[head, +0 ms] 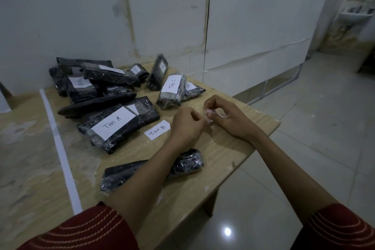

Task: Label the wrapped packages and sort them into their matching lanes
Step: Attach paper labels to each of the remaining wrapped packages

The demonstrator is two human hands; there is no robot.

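Nearer than the TIM B label point(157, 130) on the table point(223, 148): unlabelled wrapped package point(187, 163), middle hidden under the left forearm point(154, 170). Just right of the label: left hand point(187, 122) and right hand point(225, 115), fingers curled, pinching one small clear strip point(209, 116). Left of the label, TIM A package point(113, 126); beyond, TIM C package point(172, 91).

Small pale scrap point(209, 116) between both hands: too small, too blurred to name. Left hand point(186, 125): fingertips hidden behind own knuckles, contact with scrap unclear. Right hand point(227, 116) pinches it.

Unlabelled package point(121, 175) at near edge: middle covered by left forearm point(146, 178).

Rear pile point(95, 76): packages overlap, writing on labels point(79, 82) too small to read.

Package point(193, 89) behind TIM C package point(172, 91): mostly covered, label half hidden.

Table point(24, 148): cut by left edge.

Shelf point(355, 14) far right: contents blurred.
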